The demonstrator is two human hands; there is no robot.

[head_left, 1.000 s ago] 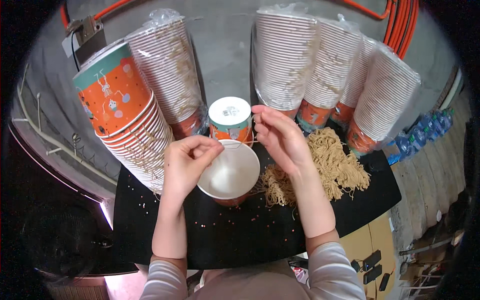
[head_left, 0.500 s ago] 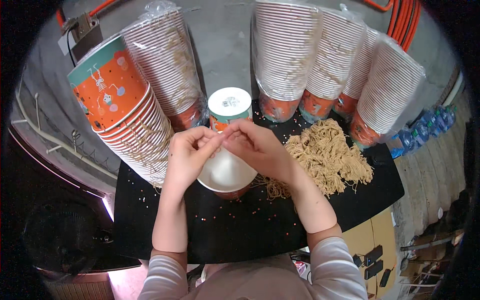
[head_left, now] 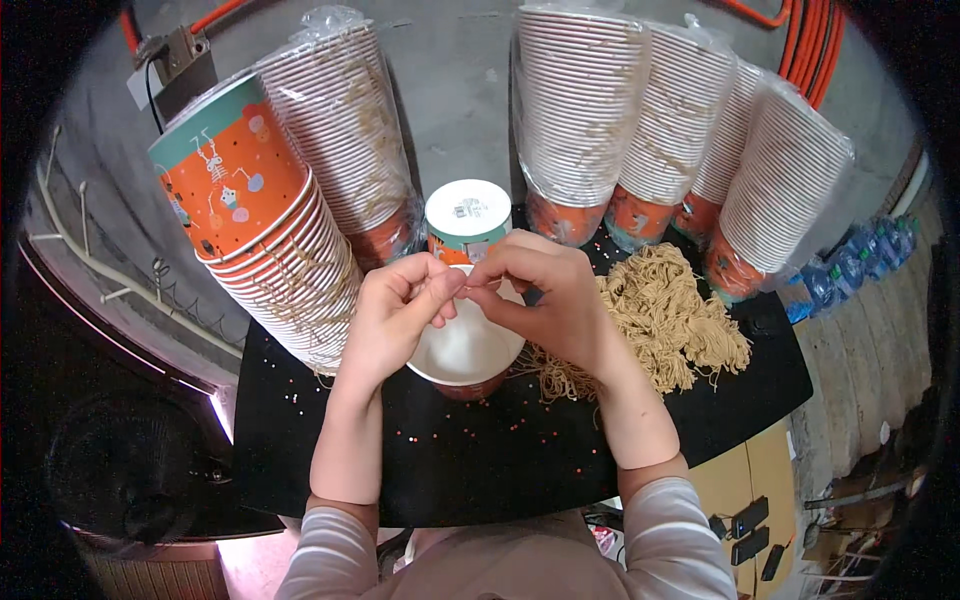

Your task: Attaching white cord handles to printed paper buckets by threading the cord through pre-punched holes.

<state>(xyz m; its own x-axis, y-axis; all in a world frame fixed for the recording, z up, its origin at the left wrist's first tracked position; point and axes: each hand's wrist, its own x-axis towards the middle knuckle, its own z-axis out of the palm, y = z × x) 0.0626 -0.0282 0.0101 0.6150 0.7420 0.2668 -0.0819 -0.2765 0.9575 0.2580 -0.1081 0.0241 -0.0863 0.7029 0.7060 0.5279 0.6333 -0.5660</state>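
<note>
My left hand [head_left: 393,312] and my right hand [head_left: 545,298] meet over an open paper bucket [head_left: 465,355] with a white inside and an orange outer wall. Thumb and forefinger of each hand are pinched together, the tips almost touching. Whatever is between them is too fine to make out. Just behind the hands stands an upside-down paper bucket [head_left: 468,208], its white base up and a teal and orange band below. A tangled heap of tan cord [head_left: 665,320] lies to the right of my right hand, with loose strands trailing toward the open bucket.
Left on the black table [head_left: 450,480] leans a tall stack of nested orange buckets [head_left: 235,175] with cord draped over it. A plastic-wrapped stack [head_left: 345,130] stands behind it; several more wrapped stacks [head_left: 580,110] are at back right. Tiny pale and orange specks dot the tabletop.
My right hand has lifted slightly and its fingers have opened out of a cupped shape into a visible pinch. The whole view has shifted a little.
</note>
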